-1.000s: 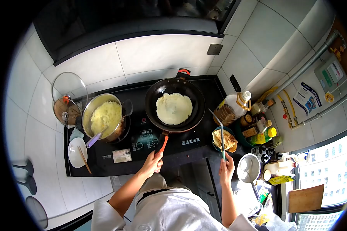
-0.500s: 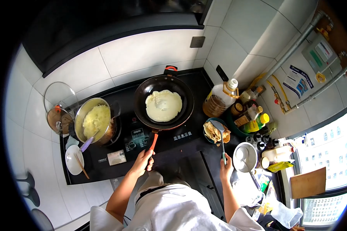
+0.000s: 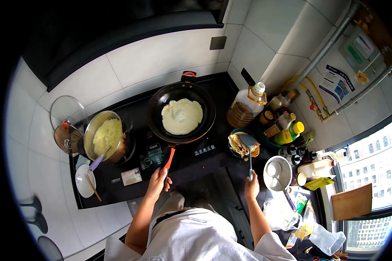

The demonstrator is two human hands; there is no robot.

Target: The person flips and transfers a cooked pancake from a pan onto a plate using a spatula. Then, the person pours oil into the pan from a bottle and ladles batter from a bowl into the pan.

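Observation:
My left hand (image 3: 158,184) is closed around the orange handle (image 3: 169,158) of a dark frying pan (image 3: 209,114) on the stove. A pale, thin, round pancake (image 3: 182,116) lies flat in the pan, slightly wrinkled at its edge. My right hand (image 3: 251,187) grips the teal handle end of a spatula (image 3: 250,158). The spatula's dark head is over a bowl (image 3: 231,150) that holds browned, folded pancakes (image 3: 238,145); whether the head touches them I cannot tell.
At left stand a pot (image 3: 89,138) of yellow batter with a purple-handled utensil, a glass lid (image 3: 68,114), and a white plate (image 3: 83,185) with chopsticks. On the right are an oil jug (image 3: 244,109), several bottles (image 3: 287,135), a small saucepan (image 3: 283,167) with a ladle, and plastic bags (image 3: 326,239).
The spatula's head has tilted and looks darker, still above the bowl. The whole view has shifted slightly. My left hand keeps its hold on the pan handle.

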